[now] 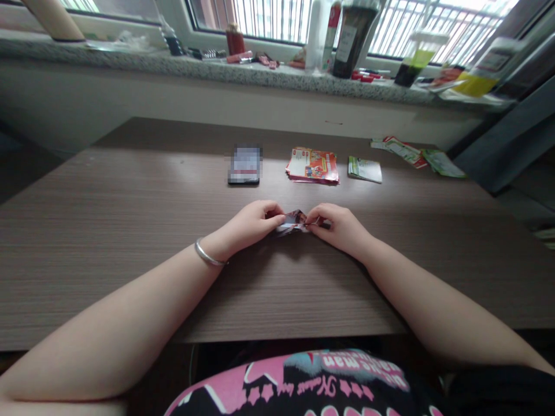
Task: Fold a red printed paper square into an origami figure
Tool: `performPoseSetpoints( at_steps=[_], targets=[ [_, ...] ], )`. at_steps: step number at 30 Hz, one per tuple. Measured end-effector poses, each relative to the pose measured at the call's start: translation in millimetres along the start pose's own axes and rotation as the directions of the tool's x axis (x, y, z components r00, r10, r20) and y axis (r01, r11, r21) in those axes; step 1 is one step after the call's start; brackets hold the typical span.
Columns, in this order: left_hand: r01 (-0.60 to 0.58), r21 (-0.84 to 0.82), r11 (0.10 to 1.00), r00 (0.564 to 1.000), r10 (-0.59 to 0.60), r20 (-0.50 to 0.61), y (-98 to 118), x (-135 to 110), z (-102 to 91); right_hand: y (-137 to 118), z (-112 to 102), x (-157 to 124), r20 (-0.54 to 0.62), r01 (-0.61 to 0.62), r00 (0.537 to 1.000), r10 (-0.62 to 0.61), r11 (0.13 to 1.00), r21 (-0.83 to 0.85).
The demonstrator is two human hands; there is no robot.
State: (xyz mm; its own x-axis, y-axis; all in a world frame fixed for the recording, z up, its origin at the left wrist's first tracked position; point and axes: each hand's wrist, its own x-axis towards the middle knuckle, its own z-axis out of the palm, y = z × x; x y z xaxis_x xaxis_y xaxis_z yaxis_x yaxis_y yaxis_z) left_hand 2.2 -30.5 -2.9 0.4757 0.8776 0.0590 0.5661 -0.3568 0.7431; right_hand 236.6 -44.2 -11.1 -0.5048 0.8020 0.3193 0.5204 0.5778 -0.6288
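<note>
Between my two hands, just above the wooden table, is a small piece of folded printed paper (295, 220) in grey, white and dark tones. My left hand (262, 222), with a silver bangle on its wrist, pinches the paper's left side between thumb and fingers. From the right, my right hand (333, 224) grips the other edge with thumb and fingertips. The paper looks creased; its exact folds are too small to make out.
Beyond my hands lie a phone-like device (245, 166) with a blurred screen, a stack of red-orange printed leaflets (314, 166) and a green-white booklet (365, 170). Folded green and red papers (406, 152) sit far right. Bottles and cups line the granite windowsill (281, 70) behind the table (130, 190).
</note>
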Motion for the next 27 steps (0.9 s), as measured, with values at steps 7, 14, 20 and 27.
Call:
performPoseSetpoints(
  at_steps=[7,14,20,27],
  targets=[
    [-0.087,-0.139,0.986,0.993,0.074,-0.096,0.0,-2.6,4.6,1.8,6.9,1.3,-0.018,-0.247,0.967,0.253,0.956,0.160],
    [-0.276,0.194,0.941,0.955,0.291,-0.057,1.6,-3.0,3.8,2.5,6.4,3.1,0.040,-0.352,0.936,0.350,0.930,0.107],
    [-0.331,0.472,0.818,0.932,0.362,0.025,-4.9,-0.7,6.9,3.6,4.2,4.5,0.029,-0.144,0.988,0.149,0.983,-0.112],
    [-0.314,0.567,0.761,0.936,0.349,0.050,-1.5,-3.4,5.6,-2.9,0.3,4.0,0.090,0.029,0.996,0.013,0.892,-0.450]
  ],
)
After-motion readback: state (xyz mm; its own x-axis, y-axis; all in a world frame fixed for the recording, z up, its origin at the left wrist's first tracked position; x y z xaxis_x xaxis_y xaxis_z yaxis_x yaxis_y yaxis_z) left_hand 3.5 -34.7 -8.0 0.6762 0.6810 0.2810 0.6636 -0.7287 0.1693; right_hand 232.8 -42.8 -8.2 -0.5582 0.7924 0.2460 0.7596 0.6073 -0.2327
